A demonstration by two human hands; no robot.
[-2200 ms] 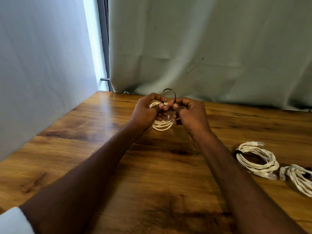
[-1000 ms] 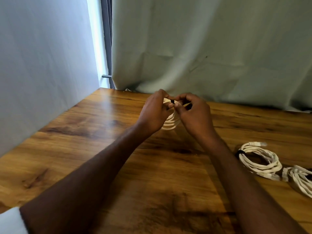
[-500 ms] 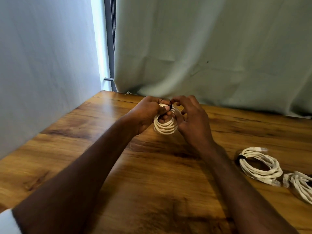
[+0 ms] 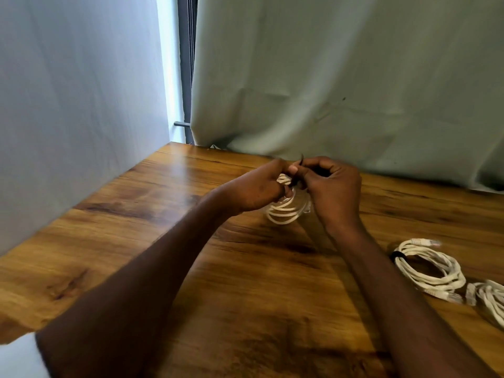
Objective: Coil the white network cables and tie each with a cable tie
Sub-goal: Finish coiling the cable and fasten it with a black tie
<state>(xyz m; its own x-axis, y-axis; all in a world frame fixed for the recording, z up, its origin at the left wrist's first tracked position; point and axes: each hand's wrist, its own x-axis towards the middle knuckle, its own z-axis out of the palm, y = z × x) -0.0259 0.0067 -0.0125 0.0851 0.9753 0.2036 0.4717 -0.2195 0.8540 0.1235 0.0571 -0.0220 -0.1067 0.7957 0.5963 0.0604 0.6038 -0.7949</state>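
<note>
Above the back middle of the wooden table [image 4: 191, 268] I hold a small coil of white network cable [image 4: 283, 212] between both hands. My left hand [image 4: 256, 188] grips the top of the coil. My right hand [image 4: 331, 186] pinches a thin black cable tie [image 4: 298, 170] that wraps the coil's top, its short end sticking up between my thumbs. Most of the tie and the coil's upper part are hidden by my fingers.
A coiled white cable [image 4: 431, 268] bound with a black tie lies on the table at the right. Another white cable bundle [image 4: 491, 298] lies beside it at the right edge. Cloth backdrops hang behind and to the left.
The tie's long loop seen earlier has been drawn in to a short end between my thumbs. Both hands stay on the coil, shifted slightly right and lower.
</note>
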